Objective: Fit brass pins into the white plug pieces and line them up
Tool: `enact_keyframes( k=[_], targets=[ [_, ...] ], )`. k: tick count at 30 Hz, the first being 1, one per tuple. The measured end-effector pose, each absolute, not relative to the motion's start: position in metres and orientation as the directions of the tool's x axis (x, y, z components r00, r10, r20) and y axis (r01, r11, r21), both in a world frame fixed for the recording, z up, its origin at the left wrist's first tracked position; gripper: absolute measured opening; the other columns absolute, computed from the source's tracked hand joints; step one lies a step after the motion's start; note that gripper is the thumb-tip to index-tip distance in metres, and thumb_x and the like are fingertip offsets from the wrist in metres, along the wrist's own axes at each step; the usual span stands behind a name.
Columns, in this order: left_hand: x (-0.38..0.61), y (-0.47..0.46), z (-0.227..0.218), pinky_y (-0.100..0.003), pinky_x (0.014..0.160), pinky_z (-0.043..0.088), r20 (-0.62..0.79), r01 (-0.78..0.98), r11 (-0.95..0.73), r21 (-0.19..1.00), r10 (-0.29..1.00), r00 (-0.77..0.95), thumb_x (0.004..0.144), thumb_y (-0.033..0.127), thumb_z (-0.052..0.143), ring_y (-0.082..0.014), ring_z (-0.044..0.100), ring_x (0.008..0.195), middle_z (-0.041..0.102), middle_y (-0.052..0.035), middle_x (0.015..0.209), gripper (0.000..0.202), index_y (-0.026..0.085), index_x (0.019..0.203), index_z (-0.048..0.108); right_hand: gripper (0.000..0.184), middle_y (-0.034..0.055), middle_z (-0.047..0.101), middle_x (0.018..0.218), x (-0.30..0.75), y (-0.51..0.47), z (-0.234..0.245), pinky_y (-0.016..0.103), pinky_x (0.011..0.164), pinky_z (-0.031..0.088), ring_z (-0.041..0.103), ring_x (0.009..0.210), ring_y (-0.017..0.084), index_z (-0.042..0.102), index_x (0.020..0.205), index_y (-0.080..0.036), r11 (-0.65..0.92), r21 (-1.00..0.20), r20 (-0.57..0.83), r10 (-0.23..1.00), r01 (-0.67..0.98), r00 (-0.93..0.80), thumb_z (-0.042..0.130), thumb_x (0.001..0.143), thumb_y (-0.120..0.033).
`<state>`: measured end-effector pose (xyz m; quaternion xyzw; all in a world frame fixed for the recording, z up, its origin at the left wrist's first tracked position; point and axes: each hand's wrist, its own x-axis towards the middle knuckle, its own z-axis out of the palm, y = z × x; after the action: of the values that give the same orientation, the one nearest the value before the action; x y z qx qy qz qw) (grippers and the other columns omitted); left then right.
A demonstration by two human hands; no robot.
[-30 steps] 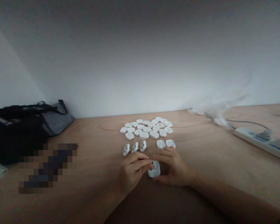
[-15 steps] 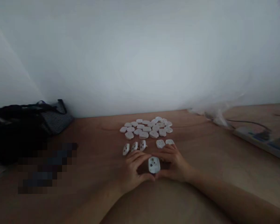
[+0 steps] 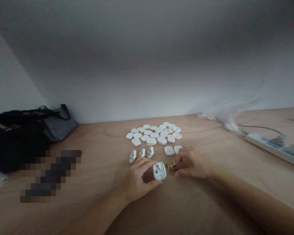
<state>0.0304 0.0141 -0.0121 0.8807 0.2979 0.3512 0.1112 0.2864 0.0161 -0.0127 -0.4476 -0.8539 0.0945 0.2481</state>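
Observation:
My left hand (image 3: pixel 139 178) grips a white plug housing (image 3: pixel 159 171) between thumb and fingers, its inner side with holes facing me. My right hand (image 3: pixel 192 163) is open, thumb and fingers apart, beside a small heap of brass plug pins (image 3: pixel 171 165) on the table. Just behind the right fingers lie two white housings (image 3: pixel 169 150), one partly covered by the hand. Three housings fitted with pins (image 3: pixel 150 152) stand on edge in a row beyond my left hand. Farther back, a cluster of several white plug pieces (image 3: pixel 151 141) lies on the wood.
A wooden table (image 3: pixel 100 163) meets a pale wall (image 3: pixel 137 94). Black bags (image 3: pixel 19 140) and a blurred-out dark object (image 3: pixel 54 176) are at the left. At the right are a power strip (image 3: pixel 267 143) with a cable and a clear plastic bag (image 3: pixel 231 122).
My right hand has left the plug housing and moved right to the brass pins, which now show. My left hand keeps the housing, shifted slightly left. The picture is brighter over the table.

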Motion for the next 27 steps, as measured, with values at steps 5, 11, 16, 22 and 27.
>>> enact_keyframes(
  k=[5, 11, 16, 22, 27],
  targets=[
    [0.031, 0.014, -0.013, -0.037, 0.082, 0.048, 0.534, 0.432, -0.803, 0.41, 0.596, 0.6, 0.067, 0.034, 0.074, -0.023, 0.059, 0.089, 0.065, -0.0086, 0.094, 0.041, 0.017, 0.103, 0.062, 0.017, -0.0011, 0.067, 0.076, 0.287, 0.019, -0.017, 0.033, 0.073, 0.039, 0.06, 0.079, 0.019, 0.065, 0.074, -0.022, 0.609, -0.415, 0.276, 0.792, 0.676, -0.545, 0.07, 0.071, -0.038],
    [0.032, 0.014, -0.011, -0.037, 0.082, 0.047, 0.526, 0.451, -0.805, 0.385, 0.593, 0.61, 0.066, 0.038, 0.075, -0.024, 0.058, 0.09, 0.065, -0.0088, 0.094, 0.044, 0.017, 0.103, 0.063, 0.007, -0.0011, 0.066, 0.071, 0.277, 0.013, -0.018, 0.032, 0.072, 0.04, 0.06, 0.076, 0.018, 0.064, 0.07, -0.021, 0.618, -0.428, 0.358, 0.786, 0.659, -0.504, 0.067, 0.074, -0.026],
    [0.032, 0.014, -0.014, -0.039, 0.082, 0.045, 0.527, 0.454, -0.81, 0.371, 0.587, 0.615, 0.066, 0.039, 0.075, -0.0245, 0.057, 0.09, 0.066, -0.0081, 0.095, 0.044, 0.018, 0.103, 0.062, 0.009, 0.0014, 0.068, 0.076, 0.264, 0.005, -0.012, 0.026, 0.061, 0.045, 0.06, 0.068, 0.015, 0.066, 0.083, -0.019, 0.579, -0.658, 0.415, 0.812, 0.481, -0.411, 0.059, 0.08, -0.024],
    [0.032, 0.013, -0.013, -0.038, 0.081, 0.045, 0.517, 0.473, -0.795, 0.38, 0.606, 0.604, 0.066, 0.038, 0.075, -0.0241, 0.057, 0.089, 0.065, -0.0071, 0.094, 0.041, 0.018, 0.1, 0.063, 0.014, 0.002, 0.071, 0.08, 0.252, -0.006, -0.008, 0.028, 0.069, 0.048, 0.062, 0.074, 0.016, 0.069, 0.086, -0.02, 0.596, -0.695, 0.476, 0.8, 0.401, -0.365, 0.055, 0.084, -0.023],
    [0.033, 0.014, -0.013, -0.039, 0.082, 0.046, 0.523, 0.494, -0.791, 0.362, 0.611, 0.595, 0.066, 0.036, 0.075, -0.0244, 0.058, 0.09, 0.066, -0.007, 0.094, 0.041, 0.019, 0.101, 0.063, 0.013, 0.0026, 0.071, 0.08, 0.247, -0.009, -0.014, 0.028, 0.066, 0.051, 0.064, 0.074, 0.017, 0.067, 0.085, -0.019, 0.519, -0.781, 0.427, 0.85, 0.347, -0.31, 0.056, 0.083, -0.025]
  ],
)
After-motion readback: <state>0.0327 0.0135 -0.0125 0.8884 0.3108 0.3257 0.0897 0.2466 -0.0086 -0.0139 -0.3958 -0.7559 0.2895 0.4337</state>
